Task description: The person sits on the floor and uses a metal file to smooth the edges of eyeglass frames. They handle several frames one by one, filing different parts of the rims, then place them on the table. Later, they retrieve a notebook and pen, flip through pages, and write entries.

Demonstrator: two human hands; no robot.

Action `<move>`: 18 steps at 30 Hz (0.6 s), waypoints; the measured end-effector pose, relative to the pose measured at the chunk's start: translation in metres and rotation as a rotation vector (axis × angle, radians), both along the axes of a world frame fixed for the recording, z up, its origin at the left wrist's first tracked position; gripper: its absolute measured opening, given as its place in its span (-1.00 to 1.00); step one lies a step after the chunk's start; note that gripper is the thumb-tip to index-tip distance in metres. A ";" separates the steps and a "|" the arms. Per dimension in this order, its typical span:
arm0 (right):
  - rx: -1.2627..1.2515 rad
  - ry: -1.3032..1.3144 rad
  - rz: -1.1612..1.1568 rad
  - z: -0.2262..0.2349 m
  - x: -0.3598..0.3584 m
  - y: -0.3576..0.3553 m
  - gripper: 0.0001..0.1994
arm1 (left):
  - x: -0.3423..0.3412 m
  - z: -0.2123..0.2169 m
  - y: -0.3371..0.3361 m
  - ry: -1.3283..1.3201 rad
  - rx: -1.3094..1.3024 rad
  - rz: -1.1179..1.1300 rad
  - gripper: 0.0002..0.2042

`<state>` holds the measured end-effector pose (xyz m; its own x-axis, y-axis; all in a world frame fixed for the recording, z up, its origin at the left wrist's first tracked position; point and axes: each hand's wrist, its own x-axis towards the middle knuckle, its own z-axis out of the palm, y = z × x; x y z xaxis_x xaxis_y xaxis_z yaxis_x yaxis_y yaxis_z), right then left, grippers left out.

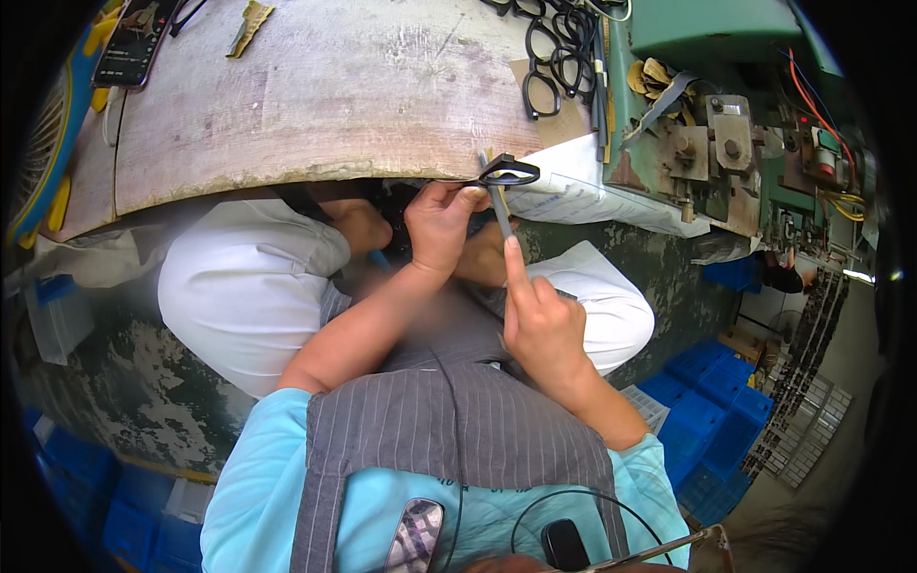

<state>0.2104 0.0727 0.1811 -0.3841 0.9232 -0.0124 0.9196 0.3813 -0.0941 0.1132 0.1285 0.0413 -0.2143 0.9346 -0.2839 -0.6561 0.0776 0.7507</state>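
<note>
At the table's front edge my left hand pinches a black eyeglass frame between thumb and fingers. Its nearer rim faces right, and part of it is hidden behind my fingertips. My right hand is closed round the lower end of a slim grey file, with the index finger stretched along it. The file slants up across the frame, apparently touching it, and its far end shows just above the table edge.
Several black eyeglass frames lie piled at the table's back right. Beside them stands a green machine with metal clamps. A phone and a blue-and-yellow fan are at the left. Blue crates stand behind me on the right.
</note>
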 end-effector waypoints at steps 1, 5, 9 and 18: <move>0.071 0.046 0.051 -0.001 0.000 0.004 -0.34 | 0.000 0.000 0.000 0.005 0.014 0.003 -0.89; 0.058 -0.081 -0.010 -0.003 0.000 0.006 -0.33 | 0.000 0.001 -0.002 0.013 -0.015 -0.024 -0.88; 0.009 -0.025 -0.006 -0.006 -0.001 0.002 -0.33 | -0.001 0.002 -0.001 0.014 0.001 -0.014 -0.88; 0.121 -0.049 0.035 -0.005 -0.002 -0.002 -0.33 | -0.002 0.001 -0.001 0.022 -0.009 -0.022 -0.87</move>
